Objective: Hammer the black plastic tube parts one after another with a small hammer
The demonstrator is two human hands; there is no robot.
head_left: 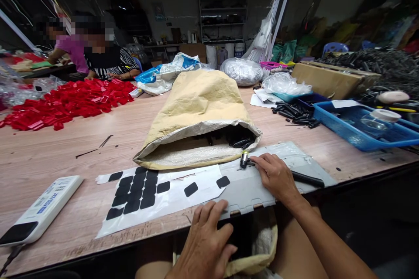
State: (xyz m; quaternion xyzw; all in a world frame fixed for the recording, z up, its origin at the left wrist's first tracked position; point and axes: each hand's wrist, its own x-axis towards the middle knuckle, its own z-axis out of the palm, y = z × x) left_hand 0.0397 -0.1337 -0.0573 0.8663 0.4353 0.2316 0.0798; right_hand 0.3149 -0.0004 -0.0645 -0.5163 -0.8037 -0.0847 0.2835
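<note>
My right hand (276,178) closes over the shaft of a small hammer (307,179); its metal head points left and its black handle lies to the right. Beneath them is a grey plastic board (299,161). My left hand (207,239) hovers at the table's front edge, fingers bent and apart, holding nothing. A white sheet (183,207) with several black rounded-square stickers (132,205) lies beyond it. Behind the board, a beige sack (203,100) gapes toward me, with black pieces (242,140) inside. Below the edge, another sack (248,266) opens between my legs.
At left are a white power bank (44,209) with a cable and a heap of red pieces (72,100). Two people (108,59) sit behind that heap. On the right stand a blue tray (363,133), loose black pieces (296,113) and a cardboard box (327,79).
</note>
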